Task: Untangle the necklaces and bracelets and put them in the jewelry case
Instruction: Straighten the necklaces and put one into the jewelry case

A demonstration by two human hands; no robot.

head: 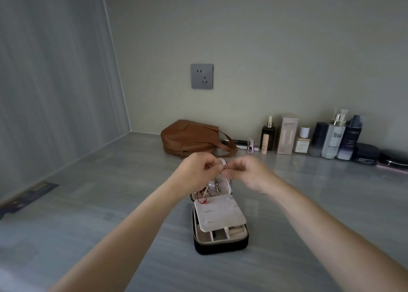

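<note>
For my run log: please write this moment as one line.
left hand: pinches silver chains | right hand: pinches same chains | chains: hanging over open jewelry case

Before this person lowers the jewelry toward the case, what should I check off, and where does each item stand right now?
1. Grip: ok. The left hand and right hand both pinch the silver chains at the top.
2. Case open and under the hands: ok. The jewelry case lies open directly below.
3. Chains separated: cannot tell. The strands hang close together and are too small to read.
4. Lower compartments reachable: not ok. The padded flap covers most of them.
5. Room in the far half: cannot tell. A red cord already lies there.
6. Brown bag clear of the case: ok.
</note>
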